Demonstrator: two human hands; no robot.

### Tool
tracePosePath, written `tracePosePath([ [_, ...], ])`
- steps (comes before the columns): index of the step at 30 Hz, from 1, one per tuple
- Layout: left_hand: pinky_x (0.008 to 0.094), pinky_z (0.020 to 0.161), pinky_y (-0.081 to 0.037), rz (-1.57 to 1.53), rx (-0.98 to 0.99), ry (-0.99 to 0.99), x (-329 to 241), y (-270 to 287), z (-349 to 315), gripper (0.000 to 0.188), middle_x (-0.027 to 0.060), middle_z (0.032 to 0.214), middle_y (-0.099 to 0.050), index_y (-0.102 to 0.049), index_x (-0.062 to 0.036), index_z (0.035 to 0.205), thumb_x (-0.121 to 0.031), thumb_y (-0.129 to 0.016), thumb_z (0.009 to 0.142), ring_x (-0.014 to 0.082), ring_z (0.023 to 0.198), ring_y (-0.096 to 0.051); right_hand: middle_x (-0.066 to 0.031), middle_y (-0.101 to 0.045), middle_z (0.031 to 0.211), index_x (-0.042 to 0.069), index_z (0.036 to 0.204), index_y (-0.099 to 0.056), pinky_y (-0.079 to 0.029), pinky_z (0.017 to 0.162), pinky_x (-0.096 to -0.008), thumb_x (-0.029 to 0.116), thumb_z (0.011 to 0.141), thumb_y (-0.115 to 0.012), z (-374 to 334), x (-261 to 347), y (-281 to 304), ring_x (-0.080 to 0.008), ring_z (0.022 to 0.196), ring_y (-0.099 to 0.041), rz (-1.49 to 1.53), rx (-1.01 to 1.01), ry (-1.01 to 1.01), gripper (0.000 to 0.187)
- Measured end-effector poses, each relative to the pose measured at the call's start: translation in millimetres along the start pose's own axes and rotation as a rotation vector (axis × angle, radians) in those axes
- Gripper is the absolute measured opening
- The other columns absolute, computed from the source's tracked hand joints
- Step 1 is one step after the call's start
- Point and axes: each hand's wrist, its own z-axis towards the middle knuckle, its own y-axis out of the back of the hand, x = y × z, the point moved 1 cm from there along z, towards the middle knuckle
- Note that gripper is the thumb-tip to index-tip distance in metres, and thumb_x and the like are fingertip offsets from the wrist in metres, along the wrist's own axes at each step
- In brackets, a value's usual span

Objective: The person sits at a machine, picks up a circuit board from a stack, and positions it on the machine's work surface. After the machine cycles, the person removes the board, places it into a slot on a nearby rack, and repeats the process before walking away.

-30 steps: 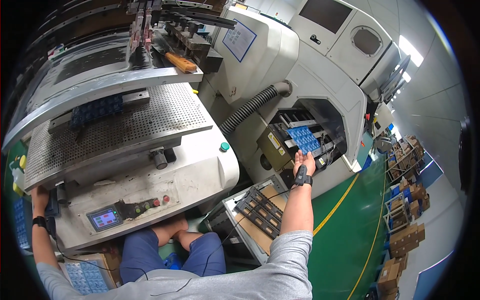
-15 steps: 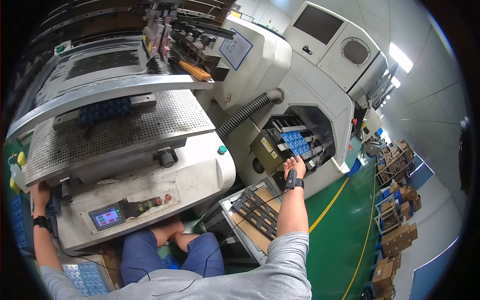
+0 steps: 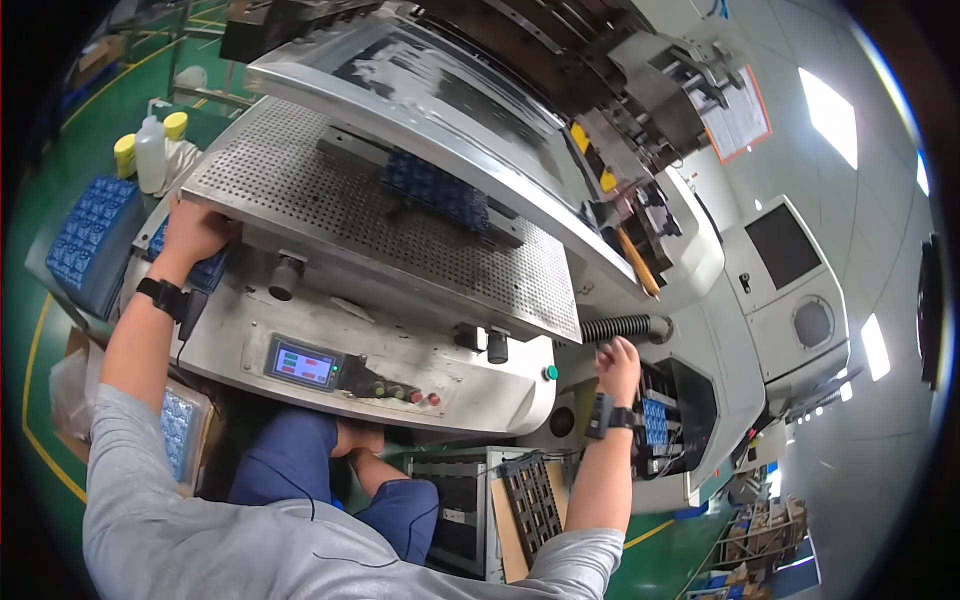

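Left of the plate (image 3: 268, 178), we saw a blue stack (image 3: 94, 235) | at its left corner, our left hand (image 3: 196, 234) met blue boards (image 3: 208, 273), fingers hidden, grip we couldn't tell | at its middle, a blue panel (image 3: 436, 190) | just right, our right hand (image 3: 617, 366), half-curled, empty | farther right, a blue sheet (image 3: 655, 422) in the machine (image 3: 745, 335)

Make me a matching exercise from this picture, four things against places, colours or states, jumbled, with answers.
1. Left hand
2. Screen
3. Bottle
4. Hose

A. Lit
B. Dark and ribbed
C. Over blue boards
D. Whitish and upright

Pairs: 1-C, 2-A, 3-D, 4-B
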Motion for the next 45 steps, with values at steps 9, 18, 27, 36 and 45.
tracePosePath([
  [9, 0.0568, 0.11, -0.024, -0.036, 0.14, 0.026, -3.6, 12.3, 0.6, 0.056, 0.0053, 0.135, -0.057, -0.061, -0.0231, 0.128, -0.038, -0.074, 0.075, 0.028, 0.129, -0.047, -0.0168, -0.07, 0.095, 0.003, 0.103, -0.069, -0.051, 0.082, -0.0358, 0.025, 0.09, -0.062, 8.7, 0.0, -215.7, -0.0297, 0.09, -0.068, -0.961, 0.272, 0.539, 0.027],
  [18, 0.0669, 0.11, -0.021, -0.004, 0.194, 0.072, -3.8, 14.2, 1.6, 0.072, 0.0051, 0.146, -0.045, -0.051, -0.0262, 0.139, -0.047, -0.075, 0.074, 0.0383, 0.138, -0.034, -0.0159, -0.07, 0.088, 0.001, 0.099, -0.07, -0.049, 0.077, -0.0377, 0.03, 0.092, -0.056, 16.9, -9.9, -274.4, -0.0291, 0.085, -0.067, -1.081, 0.307, 0.434, 0.033],
  [27, 0.0672, 0.11, -0.02, -0.001, 0.162, 0.068, -2.6, 13.7, 2.5, 0.074, 0.0058, 0.146, -0.046, -0.048, -0.0274, 0.142, -0.05, -0.072, 0.076, 0.0407, 0.138, -0.033, -0.0129, -0.071, 0.084, -0.002, 0.096, -0.07, -0.048, 0.073, -0.036, 0.031, 0.092, -0.056, 20.9, -5.7, -283.9, -0.0244, 0.079, -0.066, -1.062, 0.315, 0.338, 0.035],
  [36, 0.0668, 0.11, -0.021, 0.039, 0.173, 0.127, -15.1, 24.3, 3.4, 0.072, 0.0069, 0.146, -0.047, -0.05, -0.0273, 0.14, -0.049, -0.073, 0.075, 0.0466, 0.136, -0.033, -0.0162, -0.063, 0.074, 0.004, 0.075, -0.063, -0.047, 0.066, -0.0422, 0.017, 0.082, -0.056, 56.7, -9.4, -270.7, -0.0337, 0.077, -0.063, -1.268, 0.47, 0.673, 0.016],
  [45, 0.0659, 0.108, -0.026, 0.001, 0.132, 0.08, -15.6, 15.4, 5.9, 0.07, 0.0073, 0.143, -0.049, -0.055, -0.0247, 0.135, -0.043, -0.076, 0.071, 0.0431, 0.135, -0.035, -0.0128, -0.062, 0.071, 0.004, 0.075, -0.061, -0.047, 0.057, -0.0392, 0.009, 0.08, -0.059, 60.9, 13.7, -154.1, -0.0269, 0.062, -0.06, -1.415, 0.391, 0.9, 0.008],
])
